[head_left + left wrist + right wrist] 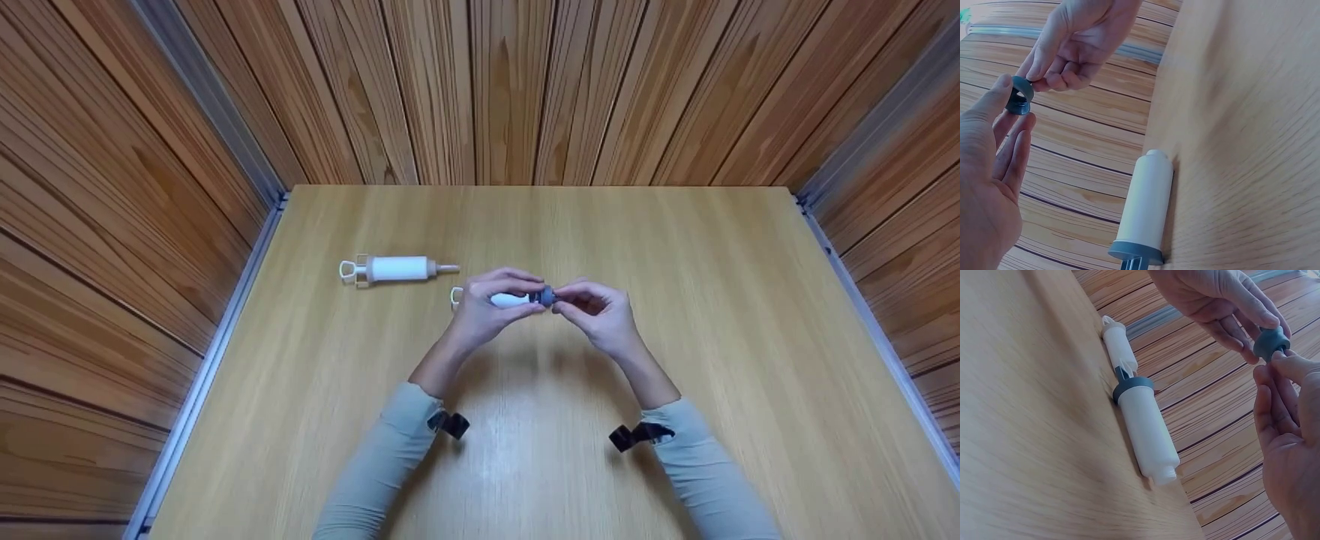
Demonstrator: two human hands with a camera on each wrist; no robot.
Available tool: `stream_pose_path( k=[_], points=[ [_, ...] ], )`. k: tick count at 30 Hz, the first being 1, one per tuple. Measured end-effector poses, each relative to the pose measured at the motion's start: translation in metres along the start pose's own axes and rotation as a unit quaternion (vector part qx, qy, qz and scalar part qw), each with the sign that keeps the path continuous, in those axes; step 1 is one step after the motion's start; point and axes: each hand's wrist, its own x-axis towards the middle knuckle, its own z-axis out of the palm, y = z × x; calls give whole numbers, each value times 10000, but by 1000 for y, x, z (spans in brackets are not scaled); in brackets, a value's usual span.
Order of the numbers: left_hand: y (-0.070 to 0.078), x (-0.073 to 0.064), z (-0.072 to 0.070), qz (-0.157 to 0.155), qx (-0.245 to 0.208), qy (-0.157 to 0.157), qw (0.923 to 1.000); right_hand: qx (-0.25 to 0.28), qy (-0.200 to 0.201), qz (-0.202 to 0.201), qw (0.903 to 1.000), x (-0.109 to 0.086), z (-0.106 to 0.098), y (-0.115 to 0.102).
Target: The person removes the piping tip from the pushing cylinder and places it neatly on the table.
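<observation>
Between both hands is a hollow blue-grey syringe cap (1019,97). My left hand (487,300) pinches its wide rim between thumb and fingers. My right hand (600,311) pinches the narrow end of the same cap with thumb and forefinger, hiding most of that end. Below my left hand a white syringe barrel (1147,430) lies on the table, with a blue-grey collar (1133,387) at one end and a bare neck (1157,153) at the other. In the head view, my left hand covers part of this barrel.
A second syringe (400,268) with beige fittings lies farther back to the left, its nozzle pointing right. Wooden plank walls (510,90) enclose the back and sides of the table (720,247). Metal rails (877,315) run along its sides.
</observation>
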Motion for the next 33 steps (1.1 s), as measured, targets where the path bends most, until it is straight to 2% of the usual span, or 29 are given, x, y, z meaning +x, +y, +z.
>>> stream_pose_path(
  k=[7, 17, 22, 33],
  points=[
    [4, 2, -2, -75, 33, 73, 9999, -113, 56, 31, 9999, 1, -4, -1],
    [5, 5, 2, 145, -44, -84, 9998, 138, -127, -29, 9998, 1, 0, -6],
    [5, 5, 3, 135, -91, -87, 9998, 160, -129, -150, 9997, 1, 1, -5],
    [4, 5, 3, 67, -95, -119, 9999, 61, -56, -42, 10000, 3, 3, -5]
  ],
)
